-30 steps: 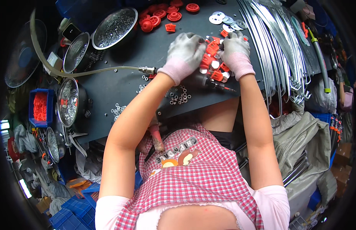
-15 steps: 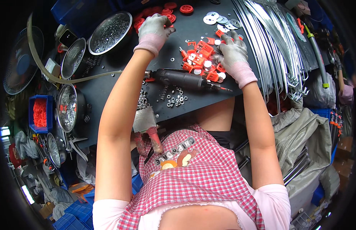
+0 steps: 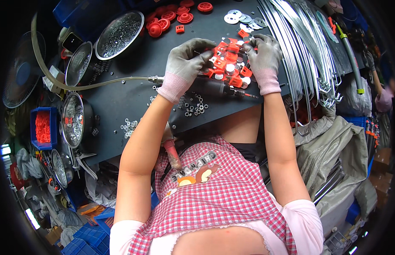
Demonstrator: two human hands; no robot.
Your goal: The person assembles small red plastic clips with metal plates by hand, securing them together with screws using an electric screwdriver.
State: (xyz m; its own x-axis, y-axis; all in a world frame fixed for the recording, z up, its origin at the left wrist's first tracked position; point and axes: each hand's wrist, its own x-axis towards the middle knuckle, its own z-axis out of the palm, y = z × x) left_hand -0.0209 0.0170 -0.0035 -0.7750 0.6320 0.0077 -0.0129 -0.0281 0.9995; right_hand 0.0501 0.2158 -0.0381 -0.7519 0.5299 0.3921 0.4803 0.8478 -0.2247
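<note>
The left hand (image 3: 185, 66) has come back from the red wheels (image 3: 165, 24) to the left edge of the clips (image 3: 227, 63), heaped on the dark table (image 3: 116, 106). The right hand (image 3: 265, 57) bends at their right edge. Both hands' fingers curl; whether they grip, I cannot tell. Rods (image 3: 297, 49) lie rightward, a fan (image 3: 22, 73) far left.

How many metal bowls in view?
4, down the left side: a large bowl at the top, a second bowl below-left of it, a third bowl below that, a small bowl lowest. More may be hidden.
</note>
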